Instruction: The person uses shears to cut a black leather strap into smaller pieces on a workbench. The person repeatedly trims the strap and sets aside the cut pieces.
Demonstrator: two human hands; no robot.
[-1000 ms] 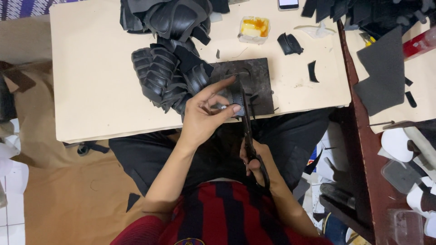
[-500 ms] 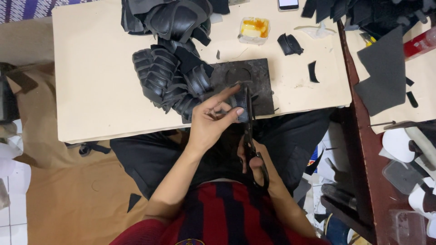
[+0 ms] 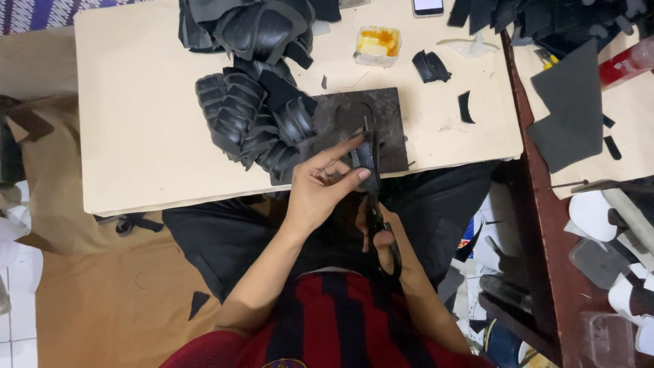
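Nearest the body, the right hand (image 3: 383,244) has its fingers through the loops of a pair of black scissors (image 3: 374,197), gripping them with the blades pointing away toward the table. Just beyond, the left hand (image 3: 325,185) pinches a small black leather piece (image 3: 366,154) between thumb and fingertips, holding it upright over the near edge of the dark cutting board (image 3: 354,126). The blades meet the piece from below. A clean trim here would likely come from keeping the pinch close to the cut line, turning the piece rather than the scissors, and keeping fingertips off the blade path. Past the board lies a heap of black moulded pieces (image 3: 248,119) on the pale table (image 3: 136,123), with a yellow glue tub (image 3: 377,45) farther off.
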